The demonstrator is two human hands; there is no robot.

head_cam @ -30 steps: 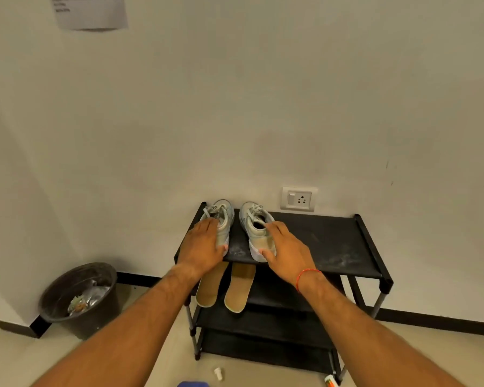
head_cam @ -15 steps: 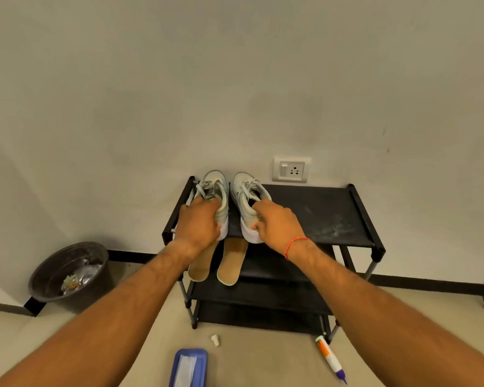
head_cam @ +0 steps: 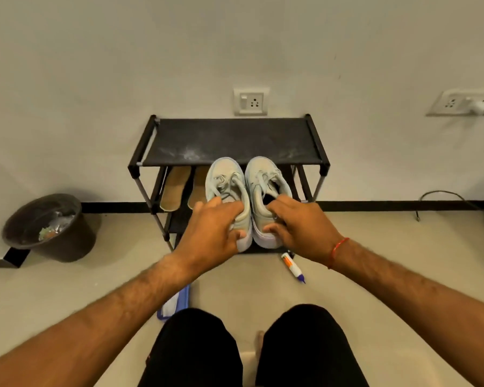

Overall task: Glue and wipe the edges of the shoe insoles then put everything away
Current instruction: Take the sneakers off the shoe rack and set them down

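Note:
Two pale grey sneakers hang side by side in the air in front of the black shoe rack (head_cam: 229, 141). My left hand (head_cam: 215, 227) grips the heel of the left sneaker (head_cam: 225, 180). My right hand (head_cam: 302, 227) grips the heel and collar of the right sneaker (head_cam: 263, 177). Two tan insoles (head_cam: 176, 188) lean on the rack's second shelf at the left, the right one partly hidden by the left sneaker. A white glue tube (head_cam: 292, 268) with orange label and purple tip lies on the floor. A blue wipe pack (head_cam: 173, 305) lies partly under my left forearm.
A dark bin (head_cam: 51, 230) with scraps stands on the floor at the left by the wall. A wall socket (head_cam: 251, 101) sits above the rack, another socket (head_cam: 464, 103) with a plug at the far right. A cable (head_cam: 442, 196) trails on the right. My knees in black shorts fill the bottom.
Both hands lifted the sneakers off the rack's top shelf and drew them toward me and down. The view tilted down, showing my knees and more of the floor.

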